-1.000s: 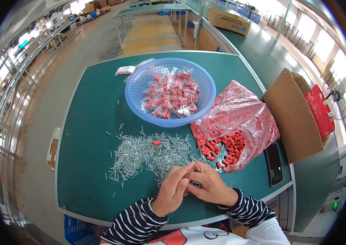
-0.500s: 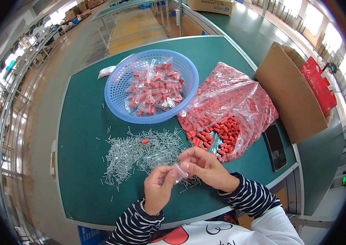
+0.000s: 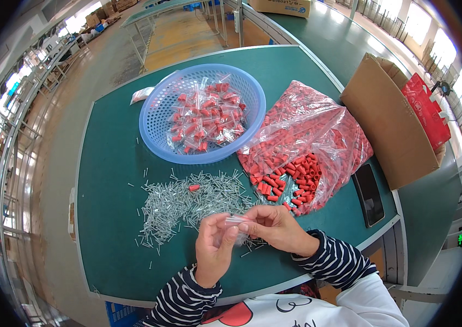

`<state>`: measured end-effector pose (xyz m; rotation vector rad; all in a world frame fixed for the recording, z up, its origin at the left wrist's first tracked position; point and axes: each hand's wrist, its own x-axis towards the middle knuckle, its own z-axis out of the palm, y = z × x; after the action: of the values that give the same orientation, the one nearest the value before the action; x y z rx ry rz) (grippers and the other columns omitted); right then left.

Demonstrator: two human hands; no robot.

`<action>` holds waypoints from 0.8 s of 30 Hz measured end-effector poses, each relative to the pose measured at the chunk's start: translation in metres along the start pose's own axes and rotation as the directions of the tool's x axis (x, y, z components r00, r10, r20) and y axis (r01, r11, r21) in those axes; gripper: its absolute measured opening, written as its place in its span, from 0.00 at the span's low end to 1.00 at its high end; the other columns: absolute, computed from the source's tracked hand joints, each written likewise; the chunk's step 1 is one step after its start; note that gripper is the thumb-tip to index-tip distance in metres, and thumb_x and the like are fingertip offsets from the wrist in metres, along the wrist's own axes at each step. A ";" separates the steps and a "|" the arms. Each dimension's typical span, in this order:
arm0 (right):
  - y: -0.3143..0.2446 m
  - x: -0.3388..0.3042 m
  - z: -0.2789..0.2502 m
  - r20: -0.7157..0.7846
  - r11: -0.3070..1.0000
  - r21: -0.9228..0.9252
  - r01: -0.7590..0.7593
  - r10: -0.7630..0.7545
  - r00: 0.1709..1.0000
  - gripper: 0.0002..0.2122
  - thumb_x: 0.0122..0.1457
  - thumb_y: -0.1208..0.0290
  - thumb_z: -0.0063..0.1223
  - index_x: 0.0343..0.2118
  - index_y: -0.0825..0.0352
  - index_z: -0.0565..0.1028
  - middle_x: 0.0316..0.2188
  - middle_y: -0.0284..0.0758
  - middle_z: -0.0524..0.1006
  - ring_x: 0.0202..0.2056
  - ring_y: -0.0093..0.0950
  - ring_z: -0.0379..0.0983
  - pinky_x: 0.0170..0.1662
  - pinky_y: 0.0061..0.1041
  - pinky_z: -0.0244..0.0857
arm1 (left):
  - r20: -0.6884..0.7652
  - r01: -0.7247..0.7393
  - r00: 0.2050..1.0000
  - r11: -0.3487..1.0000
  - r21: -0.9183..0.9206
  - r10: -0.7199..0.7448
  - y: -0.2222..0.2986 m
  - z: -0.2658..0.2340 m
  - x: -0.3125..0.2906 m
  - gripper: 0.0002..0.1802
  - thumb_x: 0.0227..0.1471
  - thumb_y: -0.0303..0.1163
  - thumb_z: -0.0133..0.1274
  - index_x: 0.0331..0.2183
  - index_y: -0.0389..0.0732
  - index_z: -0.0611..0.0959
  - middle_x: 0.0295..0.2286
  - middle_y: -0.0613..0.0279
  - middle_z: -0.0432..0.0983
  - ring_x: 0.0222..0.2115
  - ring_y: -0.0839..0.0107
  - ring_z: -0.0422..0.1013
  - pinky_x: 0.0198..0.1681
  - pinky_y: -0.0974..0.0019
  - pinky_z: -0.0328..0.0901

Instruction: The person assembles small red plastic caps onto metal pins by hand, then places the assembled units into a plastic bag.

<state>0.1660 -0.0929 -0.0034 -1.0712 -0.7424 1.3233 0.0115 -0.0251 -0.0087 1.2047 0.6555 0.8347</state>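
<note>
Between my two hands is a small clear zip bag [image 3: 235, 220], its upper edge roughly level. My left hand [image 3: 213, 253] pinches one side with thumb and fingers. The other side is gripped by my right hand [image 3: 280, 230]. What the bag contains, if anything, cannot be made out. Just beyond the hands spreads a loose pile of small silvery screws [image 3: 174, 210], with one red plastic cap [image 3: 194, 187] lying on top. Farther right, a big clear plastic sack [image 3: 318, 131] full of red caps lies with its near end spread, and several loose caps [image 3: 302, 174] show there.
A blue perforated basket [image 3: 149, 133] holding several small bags of red caps stands beyond the screws. At right are a dark phone [image 3: 368, 195], a cardboard box [image 3: 386, 122] and a red bag [image 3: 426, 109]. All but the box and red bag rest on the green tabletop [image 3: 111, 218].
The bag's top edge has turned from slanted to nearly level. My right fingers have come down and closer to the left ones, which moved slightly up.
</note>
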 end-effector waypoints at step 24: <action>-0.009 -0.001 -0.005 0.089 0.886 -0.459 0.069 -0.032 0.996 0.08 0.58 0.70 0.59 0.34 0.70 0.78 0.24 0.25 0.74 0.25 0.11 0.65 0.27 0.15 0.60 | 0.164 0.027 0.985 0.980 0.199 -0.061 0.015 -0.015 0.009 0.11 0.56 0.29 0.54 0.40 0.33 0.80 0.23 0.73 0.68 0.20 0.88 0.58 0.22 0.81 0.52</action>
<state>0.1735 -0.0943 0.0035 -1.3698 -1.1788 1.1746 0.0008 -0.0078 0.0017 1.4176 0.6333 0.6323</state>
